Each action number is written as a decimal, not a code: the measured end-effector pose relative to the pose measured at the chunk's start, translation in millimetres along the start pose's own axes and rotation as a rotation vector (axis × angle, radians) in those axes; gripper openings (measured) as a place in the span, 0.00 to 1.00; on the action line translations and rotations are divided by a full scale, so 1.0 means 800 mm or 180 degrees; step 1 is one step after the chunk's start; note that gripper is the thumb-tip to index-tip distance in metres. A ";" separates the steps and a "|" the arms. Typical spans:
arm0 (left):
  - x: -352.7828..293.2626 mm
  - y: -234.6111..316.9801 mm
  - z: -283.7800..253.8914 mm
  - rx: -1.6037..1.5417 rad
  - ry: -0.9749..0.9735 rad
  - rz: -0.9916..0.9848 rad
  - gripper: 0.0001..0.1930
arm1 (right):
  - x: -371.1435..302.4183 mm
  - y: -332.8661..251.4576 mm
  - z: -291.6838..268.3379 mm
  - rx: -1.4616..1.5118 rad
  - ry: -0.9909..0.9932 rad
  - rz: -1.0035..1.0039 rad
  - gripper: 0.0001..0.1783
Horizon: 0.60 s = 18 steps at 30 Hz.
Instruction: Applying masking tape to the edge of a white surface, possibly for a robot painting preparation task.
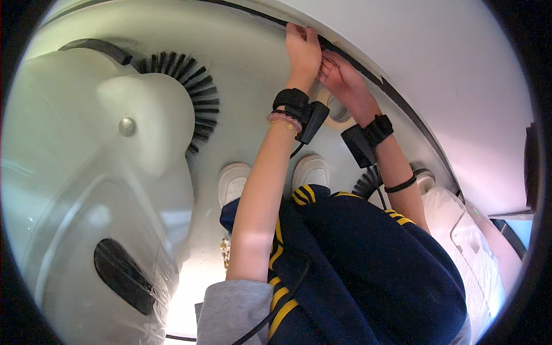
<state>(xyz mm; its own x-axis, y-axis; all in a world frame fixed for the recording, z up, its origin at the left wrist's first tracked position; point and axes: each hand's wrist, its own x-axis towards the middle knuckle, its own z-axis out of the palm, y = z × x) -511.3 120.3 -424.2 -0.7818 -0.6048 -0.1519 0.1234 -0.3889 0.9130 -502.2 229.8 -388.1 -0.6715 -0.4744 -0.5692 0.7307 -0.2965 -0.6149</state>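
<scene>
My left hand [303, 50] is up at the curved white panel, its fingers bent and closed against the black strip [374, 76] along the panel's lower edge. Close beside its wrist, my right hand [344, 79] has its fingers drawn together near the same strip. Whatever lies between those right fingertips is too small or hidden to tell. Below the hands, a beige ring that looks like a tape roll [345, 120] rests on the pale floor, partly covered by my right wrist. Both wrists carry black straps with small black boxes.
On the left stands a large glossy white machine body [69, 144] with a black bristle brush [206, 103] curving from its side. A second, smaller brush [365, 183] shows beside my right knee. White plastic-wrapped equipment [460, 236] is at the right. My white shoes [311, 171] are between.
</scene>
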 end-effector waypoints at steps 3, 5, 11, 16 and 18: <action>0.003 -0.002 -0.007 0.0485 0.0145 -0.0016 0.10 | -0.004 0.002 0.020 0.0016 -0.0026 -0.0227 0.15; 0.002 -0.002 -0.009 0.0423 0.0137 -0.0112 0.11 | -0.004 0.001 0.022 0.0070 0.0121 -0.0326 0.15; 0.001 0.010 -0.013 0.0185 -0.0048 -0.0550 0.11 | 0.006 -0.008 0.007 -0.0378 0.0424 -0.0486 0.14; 0.005 0.005 -0.026 0.0513 -0.0119 -0.0440 0.11 | -0.006 -0.003 0.025 -0.0023 0.0235 -0.0724 0.10; 0.006 0.000 -0.029 0.0364 -0.0190 -0.0593 0.11 | -0.009 -0.008 0.034 -0.0038 0.0379 -0.0651 0.09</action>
<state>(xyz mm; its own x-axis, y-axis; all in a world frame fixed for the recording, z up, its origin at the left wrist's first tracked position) -500.6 101.5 -433.5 -0.8198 -0.4863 -0.3023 -0.0939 -0.4067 0.9087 -498.8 212.8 -365.3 -0.8158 -0.3040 -0.4920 0.5769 -0.3661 -0.7302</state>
